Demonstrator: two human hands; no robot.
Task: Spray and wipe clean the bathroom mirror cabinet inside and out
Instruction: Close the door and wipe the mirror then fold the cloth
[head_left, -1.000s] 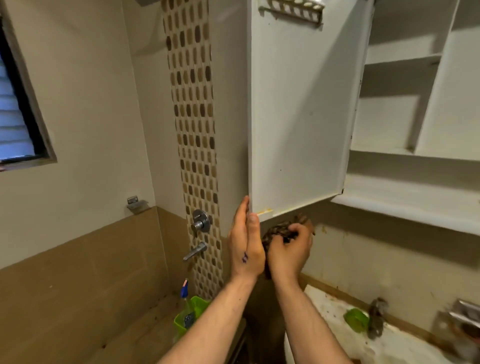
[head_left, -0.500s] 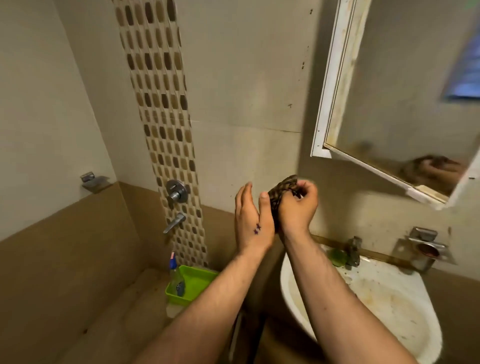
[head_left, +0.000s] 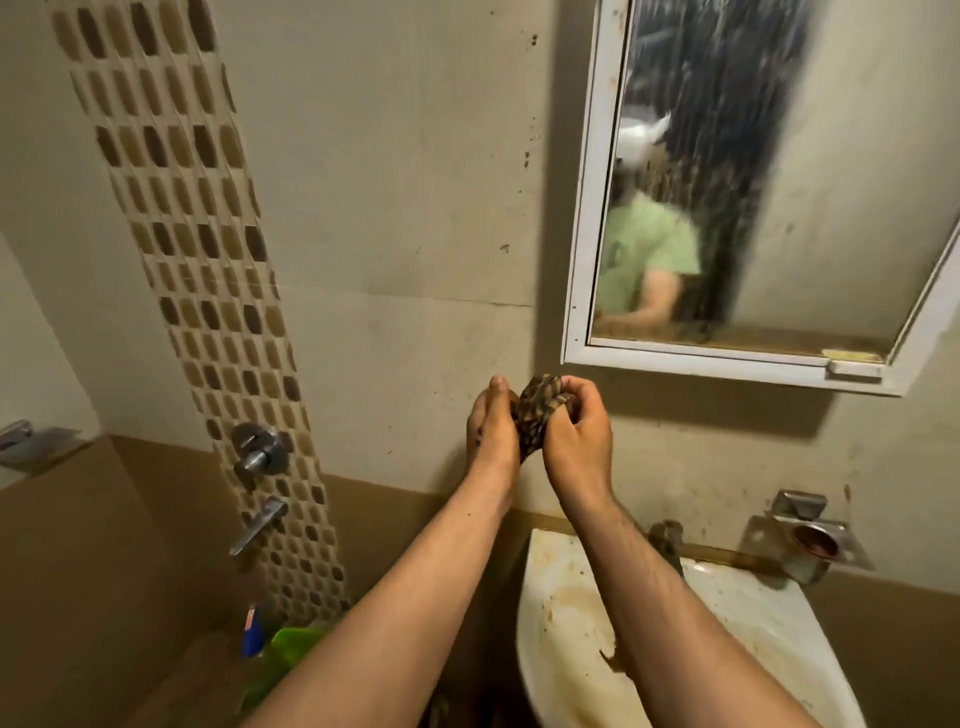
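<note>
The mirror cabinet (head_left: 582, 291) hangs at the upper right, white-framed, its door closed and the smeared mirror (head_left: 810, 208) facing me. Just below its lower left corner, in front of the wall, my right hand (head_left: 574, 436) grips a bunched brown patterned cloth (head_left: 540, 410). My left hand (head_left: 491, 431) stands beside it with straight fingers pressed against the cloth's left side. A blue-capped spray bottle (head_left: 253, 631) stands low at the left next to a green tub (head_left: 293, 647).
A stained white basin (head_left: 769, 623) sits under my right forearm, its tap (head_left: 667, 543) behind. A metal cup holder (head_left: 810, 540) is fixed to the wall at right. A shower valve (head_left: 258, 449) and spout lever (head_left: 260, 522) sit on the mosaic tile strip.
The cabinet door has swung closed, so the mirror front shows instead of the shelves. Both hands with the cloth stay together below the cabinet's corner; the view has shifted right.
</note>
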